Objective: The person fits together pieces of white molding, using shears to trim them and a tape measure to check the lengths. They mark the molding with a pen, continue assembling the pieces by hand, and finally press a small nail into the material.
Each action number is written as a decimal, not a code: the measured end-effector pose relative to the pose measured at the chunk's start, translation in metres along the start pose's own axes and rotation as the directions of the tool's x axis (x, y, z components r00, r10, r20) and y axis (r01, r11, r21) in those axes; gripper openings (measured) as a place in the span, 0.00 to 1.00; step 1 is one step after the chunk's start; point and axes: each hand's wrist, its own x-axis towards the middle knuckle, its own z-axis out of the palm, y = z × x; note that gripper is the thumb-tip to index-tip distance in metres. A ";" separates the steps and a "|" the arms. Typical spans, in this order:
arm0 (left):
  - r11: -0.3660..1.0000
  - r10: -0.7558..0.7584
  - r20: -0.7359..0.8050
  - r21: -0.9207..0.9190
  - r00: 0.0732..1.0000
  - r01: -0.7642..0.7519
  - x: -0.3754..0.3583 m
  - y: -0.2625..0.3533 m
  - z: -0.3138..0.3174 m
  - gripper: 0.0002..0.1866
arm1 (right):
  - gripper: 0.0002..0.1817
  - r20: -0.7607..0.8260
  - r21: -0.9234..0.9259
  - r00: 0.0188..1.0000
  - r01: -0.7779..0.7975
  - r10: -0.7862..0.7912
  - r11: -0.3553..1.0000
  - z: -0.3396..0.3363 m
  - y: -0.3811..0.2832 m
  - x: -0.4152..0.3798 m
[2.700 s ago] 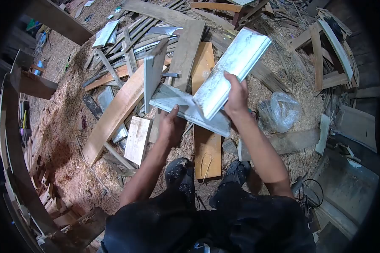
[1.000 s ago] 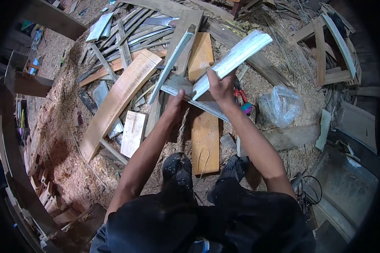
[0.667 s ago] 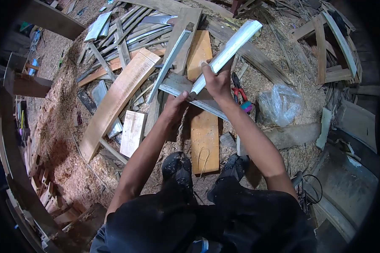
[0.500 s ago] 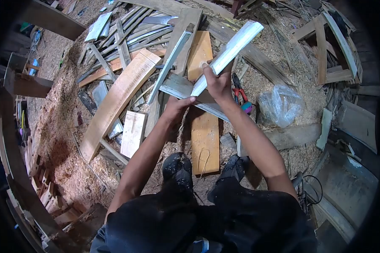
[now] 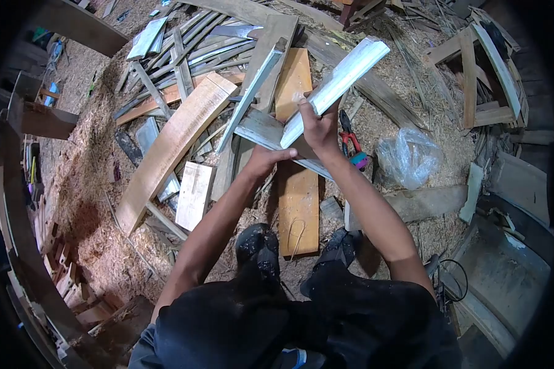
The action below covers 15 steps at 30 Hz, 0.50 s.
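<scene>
A weathered wooden frame of white-edged boards is held up in front of me. My right hand [image 5: 320,128] is closed around its right-hand board [image 5: 345,83], which slants up and away. Below the joint, my left hand [image 5: 268,161] grips the crosspiece [image 5: 258,127], its thumb along the painted edge and its fingers hidden underneath. A narrower left-hand board [image 5: 250,92] rises from the crosspiece's other end. Beneath the frame lies an orange-brown plank [image 5: 299,212], stretching from between my feet to beyond the frame.
Red-handled pliers [image 5: 349,136] and a crumpled clear plastic bag [image 5: 412,158] lie right of my hands. To the left are a curved light plank [image 5: 172,154], a short pale block [image 5: 194,195] and a heap of wood strips [image 5: 194,52]. Sawdust and shavings cover the floor.
The frame and both hands have shifted down slightly in view. My left thumb reaches a little farther right along the crosspiece. Both hands keep their grip.
</scene>
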 end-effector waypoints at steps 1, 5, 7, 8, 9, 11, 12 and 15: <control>0.998 -0.032 -0.003 -0.051 0.999 0.032 0.000 -0.003 0.002 0.46 | 0.38 0.012 -0.001 1.000 -0.008 0.008 1.000 0.000 -0.001 0.001; 0.987 -0.007 0.001 -0.163 1.000 0.007 0.003 -0.014 0.002 0.47 | 0.40 0.021 0.013 0.999 -0.044 0.043 0.999 0.002 -0.004 0.001; 0.982 0.013 -0.016 -0.188 1.000 -0.016 0.004 -0.017 0.003 0.46 | 0.42 0.018 0.018 0.998 -0.068 0.068 0.998 0.001 -0.003 0.001; 0.979 0.024 -0.025 -0.200 0.999 -0.028 0.005 -0.017 0.004 0.45 | 0.43 0.021 0.014 0.996 -0.083 0.083 0.996 0.001 -0.001 0.002; 0.976 0.031 -0.044 -0.214 0.999 -0.040 0.005 -0.017 0.006 0.44 | 0.43 0.023 0.007 0.997 -0.074 0.073 0.997 0.000 0.000 0.003; 0.968 0.043 -0.083 -0.241 0.996 -0.062 0.002 -0.013 0.010 0.41 | 0.45 0.023 -0.011 0.999 -0.030 0.030 0.999 0.000 -0.008 0.005; 0.971 0.016 -0.062 -0.239 0.998 -0.030 0.002 -0.013 0.009 0.40 | 0.45 0.023 -0.023 1.000 0.005 -0.004 1.000 0.001 -0.012 0.004; 0.974 -0.018 -0.024 -0.225 1.000 0.012 0.005 -0.018 0.003 0.35 | 0.34 0.101 0.035 0.995 -0.015 0.011 0.999 0.005 0.004 -0.021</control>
